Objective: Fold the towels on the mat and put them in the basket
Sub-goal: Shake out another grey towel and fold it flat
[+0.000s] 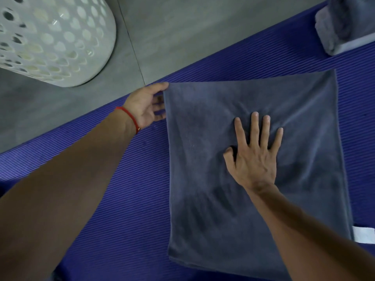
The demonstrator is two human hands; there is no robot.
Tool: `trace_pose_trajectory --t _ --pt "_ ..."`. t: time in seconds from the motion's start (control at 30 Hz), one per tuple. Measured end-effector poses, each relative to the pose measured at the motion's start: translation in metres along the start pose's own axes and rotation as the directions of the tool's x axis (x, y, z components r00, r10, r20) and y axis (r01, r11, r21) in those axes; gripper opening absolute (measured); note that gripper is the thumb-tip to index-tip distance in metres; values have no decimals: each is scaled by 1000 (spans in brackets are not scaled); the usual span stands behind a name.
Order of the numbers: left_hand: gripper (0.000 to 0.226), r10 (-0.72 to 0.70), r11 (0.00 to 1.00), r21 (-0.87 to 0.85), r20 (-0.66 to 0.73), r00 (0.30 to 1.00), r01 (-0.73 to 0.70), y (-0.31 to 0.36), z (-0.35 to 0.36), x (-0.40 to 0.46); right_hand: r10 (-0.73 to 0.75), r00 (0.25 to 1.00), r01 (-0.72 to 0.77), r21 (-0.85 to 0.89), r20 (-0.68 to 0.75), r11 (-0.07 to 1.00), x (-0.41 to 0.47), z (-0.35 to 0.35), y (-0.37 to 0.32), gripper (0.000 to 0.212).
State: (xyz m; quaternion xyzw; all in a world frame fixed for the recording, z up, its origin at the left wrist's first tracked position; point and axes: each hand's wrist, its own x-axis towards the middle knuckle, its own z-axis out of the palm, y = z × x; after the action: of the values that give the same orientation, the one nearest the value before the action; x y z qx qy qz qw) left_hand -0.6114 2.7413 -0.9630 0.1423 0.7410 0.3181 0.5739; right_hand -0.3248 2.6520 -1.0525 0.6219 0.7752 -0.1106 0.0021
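A dark grey towel lies folded flat on the blue ribbed mat. My right hand presses flat on its middle, fingers spread and straight. My left hand holds the towel's far left corner, thumb on top and fingers tucked under the edge. A white label sticks out at the towel's right side. The white perforated basket stands on the grey floor at the upper left, beyond the mat.
A pile of grey towels sits on the mat at the upper right corner. Grey floor tiles lie between the basket and the mat's edge. My left wrist wears a red string bracelet.
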Motion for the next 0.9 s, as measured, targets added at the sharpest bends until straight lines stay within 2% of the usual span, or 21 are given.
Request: trace_pose_trajectory --t 0.07,0.13,0.2,0.3,0.33,0.37,0.4,0.43,0.5,0.57,0.7,0.8,0.9 --pt "14 67 997 32 10 998 -67 -7 -6 2 3 1000 -3 4 -5 1000 0 0 0 78" --pt "21 161 985 77 -42 986 -157 -13 -7 7 3 1000 -3 1 -8 1000 0 1 0 78" --pt "28 220 969 147 -131 967 -201 -17 -7 17 2 1000 -2 0 -7 1000 0 2 0 78" --pt "26 263 945 278 -321 910 -175 -31 -6 21 2 1000 -2 9 -10 1000 0 2 0 77" --pt "24 363 885 421 -364 858 -197 -42 -4 14 3 1000 -3 12 -13 1000 0 3 0 77" --pt "27 511 762 603 -337 791 -235 -59 0 1 4 1000 -3 16 -16 1000 0 3 0 77" --pt "32 647 583 766 -236 725 -271 -83 7 -16 6 1000 -5 22 -15 1000 0 3 0 77" --pt "39 717 403 866 -98 690 -296 -109 15 -37 8 1000 -7 29 -14 1000 0 3 0 78" --pt "55 684 153 937 130 718 -315 -162 31 -72 0 1000 0 38 -4 999 0 3 1 80" --pt "64 598 34 954 220 771 -299 -202 35 -82 -17 1000 17 40 -1 999 1 4 1 82" --pt "65 551 -2 970 203 809 -243 -221 32 -67 -32 999 32 45 0 998 2 8 4 84" --pt "64 534 -14 965 228 814 -262 -222 27 -64 -54 996 51 43 68 998 4 7 4 90" --pt "66 495 -7 968 220 840 -249 -219 25 -59 -111 983 91 136 149 987 0 -5 18 91"
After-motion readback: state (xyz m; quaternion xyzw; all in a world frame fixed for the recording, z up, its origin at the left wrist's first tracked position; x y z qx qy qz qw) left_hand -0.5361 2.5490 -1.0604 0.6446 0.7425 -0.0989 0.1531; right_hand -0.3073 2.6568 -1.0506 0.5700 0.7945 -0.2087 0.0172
